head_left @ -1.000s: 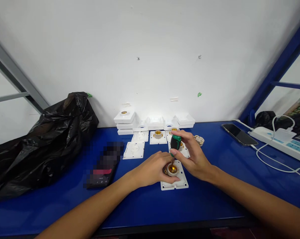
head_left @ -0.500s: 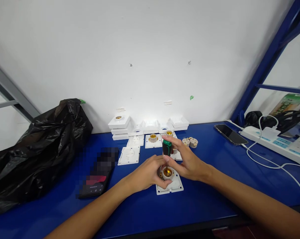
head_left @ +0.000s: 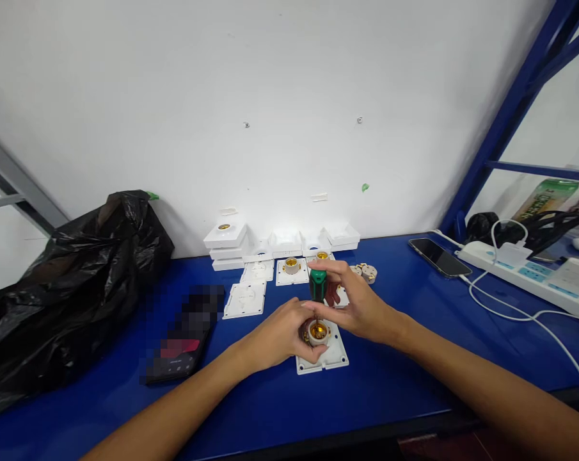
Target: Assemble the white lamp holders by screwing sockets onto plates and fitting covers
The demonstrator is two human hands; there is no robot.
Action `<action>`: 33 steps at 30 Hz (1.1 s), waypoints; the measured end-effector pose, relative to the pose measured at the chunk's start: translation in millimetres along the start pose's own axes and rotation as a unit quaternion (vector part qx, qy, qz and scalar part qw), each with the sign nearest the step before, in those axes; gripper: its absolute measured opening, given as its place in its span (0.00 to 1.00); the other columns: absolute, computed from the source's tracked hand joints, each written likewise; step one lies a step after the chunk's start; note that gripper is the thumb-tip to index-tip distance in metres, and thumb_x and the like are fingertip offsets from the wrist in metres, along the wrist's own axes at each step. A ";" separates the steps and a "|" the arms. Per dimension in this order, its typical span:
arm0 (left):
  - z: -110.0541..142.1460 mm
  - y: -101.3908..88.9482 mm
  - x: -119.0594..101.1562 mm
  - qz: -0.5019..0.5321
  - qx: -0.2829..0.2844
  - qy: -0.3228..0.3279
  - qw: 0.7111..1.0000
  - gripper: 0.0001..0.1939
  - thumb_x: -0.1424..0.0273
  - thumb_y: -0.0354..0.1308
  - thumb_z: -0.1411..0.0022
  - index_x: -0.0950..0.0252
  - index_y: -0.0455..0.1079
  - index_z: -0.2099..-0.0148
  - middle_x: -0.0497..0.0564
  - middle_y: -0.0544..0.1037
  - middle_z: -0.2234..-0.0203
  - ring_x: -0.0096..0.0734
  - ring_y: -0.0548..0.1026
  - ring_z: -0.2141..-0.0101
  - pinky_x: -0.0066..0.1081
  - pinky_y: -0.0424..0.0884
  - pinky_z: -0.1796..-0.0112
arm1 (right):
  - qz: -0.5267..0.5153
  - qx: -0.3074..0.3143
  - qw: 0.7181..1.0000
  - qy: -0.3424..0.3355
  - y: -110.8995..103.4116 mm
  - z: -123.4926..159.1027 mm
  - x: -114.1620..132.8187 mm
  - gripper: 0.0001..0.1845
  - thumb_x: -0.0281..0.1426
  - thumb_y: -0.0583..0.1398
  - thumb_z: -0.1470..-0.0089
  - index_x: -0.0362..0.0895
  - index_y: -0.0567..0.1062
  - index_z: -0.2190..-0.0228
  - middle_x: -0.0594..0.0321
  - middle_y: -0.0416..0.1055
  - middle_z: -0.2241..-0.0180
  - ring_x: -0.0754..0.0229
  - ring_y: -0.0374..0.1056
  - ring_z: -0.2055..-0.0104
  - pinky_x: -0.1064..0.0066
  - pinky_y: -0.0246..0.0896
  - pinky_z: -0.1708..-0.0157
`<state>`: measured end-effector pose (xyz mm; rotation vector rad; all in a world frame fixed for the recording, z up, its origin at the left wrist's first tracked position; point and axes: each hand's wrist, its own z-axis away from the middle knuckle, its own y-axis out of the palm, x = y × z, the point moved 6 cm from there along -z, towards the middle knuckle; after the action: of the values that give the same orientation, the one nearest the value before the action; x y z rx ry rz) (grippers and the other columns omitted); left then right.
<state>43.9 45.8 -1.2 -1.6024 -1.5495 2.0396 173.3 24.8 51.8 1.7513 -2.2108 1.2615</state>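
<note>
My right hand [head_left: 366,304] is closed on the green and black handle of a screwdriver [head_left: 318,289], held upright. Its thin shaft reaches down into a round lamp socket [head_left: 319,340] with a brass-coloured threaded inside; the tip is hidden in there. The socket sits on a square white base plate [head_left: 336,358] lying on the table. Pinched around the socket's left side, my left hand [head_left: 279,334] grips it between thumb and fingers. Just behind stand further base plates, one bearing another lamp socket [head_left: 292,267].
Loose ceramic socket parts [head_left: 368,274] lie beyond my right hand. White plastic housings [head_left: 226,237] line the wall. Left are a dark phone [head_left: 183,352] and a black plastic bag [head_left: 78,288]; right are a second phone [head_left: 440,257], a power strip [head_left: 533,275] and white cables on the blue table [head_left: 389,397].
My right fingers have shifted around the screwdriver handle, with more of them curled behind it now. The left hand keeps its hold on the socket. The whole view has shifted slightly.
</note>
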 end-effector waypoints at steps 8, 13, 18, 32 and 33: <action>0.7 0.7 1.7 -0.036 -0.017 0.018 0.999 0.12 0.64 0.68 0.44 0.64 0.72 0.61 0.48 0.72 0.67 0.37 0.69 0.64 0.34 0.68 0.61 | -0.088 0.054 0.992 0.068 1.4 -4.1 -1.9 0.32 0.34 0.60 0.34 0.55 0.55 0.34 0.58 0.72 0.54 0.56 0.73 0.59 0.60 0.75 0.64; 4.6 2.1 -0.3 -0.010 -0.029 0.018 0.999 0.14 0.66 0.66 0.41 0.61 0.73 0.53 0.49 0.73 0.63 0.39 0.71 0.60 0.36 0.69 0.56 | -0.098 0.051 0.992 0.054 4.6 -3.1 -2.5 0.32 0.32 0.62 0.36 0.55 0.57 0.36 0.57 0.69 0.51 0.55 0.72 0.56 0.55 0.76 0.56; 5.6 1.0 0.2 0.006 -0.026 0.019 0.999 0.18 0.63 0.67 0.41 0.59 0.72 0.49 0.50 0.74 0.59 0.41 0.71 0.55 0.40 0.67 0.50 | -0.080 0.044 0.994 0.060 3.9 -3.3 -5.2 0.34 0.30 0.63 0.38 0.55 0.57 0.36 0.57 0.69 0.52 0.52 0.72 0.53 0.54 0.77 0.57; 6.7 -31.9 4.1 0.082 -0.216 0.018 0.973 0.25 0.49 0.42 0.25 0.62 0.60 0.66 0.46 0.64 0.72 0.32 0.64 0.69 0.31 0.62 0.65 | 0.034 -0.012 0.999 -0.031 -10.5 -5.9 0.0 0.34 0.37 0.66 0.39 0.54 0.59 0.37 0.58 0.73 0.51 0.57 0.73 0.59 0.61 0.74 0.56; 5.8 -32.4 6.7 0.081 -0.228 0.002 0.970 0.22 0.53 0.45 0.24 0.62 0.60 0.66 0.45 0.64 0.73 0.31 0.64 0.69 0.31 0.62 0.65 | 0.036 -0.011 0.999 -0.036 -11.0 -6.5 1.4 0.34 0.37 0.66 0.39 0.53 0.59 0.37 0.58 0.74 0.52 0.58 0.73 0.60 0.61 0.73 0.56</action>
<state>21.6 61.5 18.4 -1.9373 -2.0632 1.8367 179.2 27.5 62.9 1.7524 -2.3380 1.2005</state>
